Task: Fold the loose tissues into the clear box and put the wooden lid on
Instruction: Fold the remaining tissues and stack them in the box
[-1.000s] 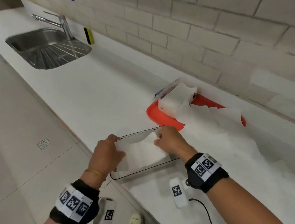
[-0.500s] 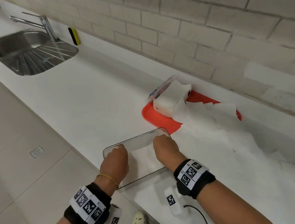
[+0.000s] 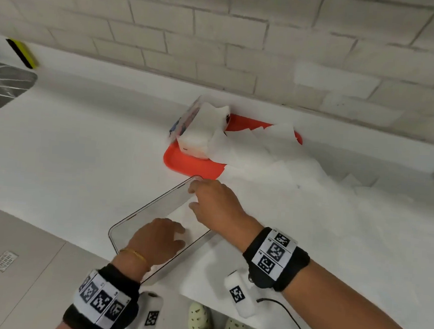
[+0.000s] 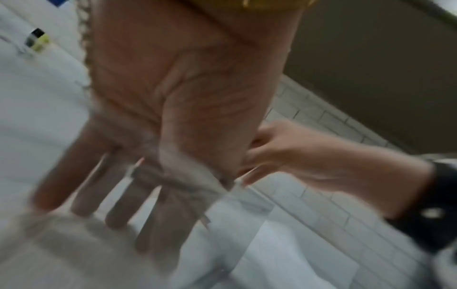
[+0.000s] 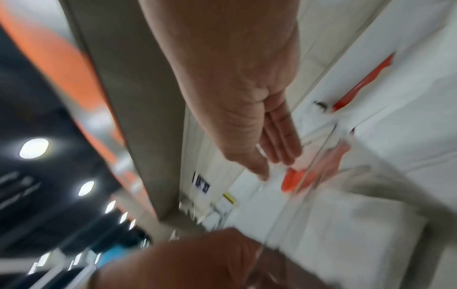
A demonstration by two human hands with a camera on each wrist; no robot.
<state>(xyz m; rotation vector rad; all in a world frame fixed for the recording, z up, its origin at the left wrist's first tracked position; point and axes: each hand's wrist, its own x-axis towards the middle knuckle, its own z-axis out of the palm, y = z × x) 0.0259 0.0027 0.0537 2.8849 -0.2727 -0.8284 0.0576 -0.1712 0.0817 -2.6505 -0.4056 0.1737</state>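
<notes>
Pressing into one clear box (image 3: pixel 139 218): two hands, left hand (image 3: pixel 156 240) and right hand (image 3: pixel 218 206).

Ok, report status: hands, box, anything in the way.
Left hand flat, pressing tissue into clear box. Right hand open over far end. Loose tissues still out. No lid seen.
</notes>
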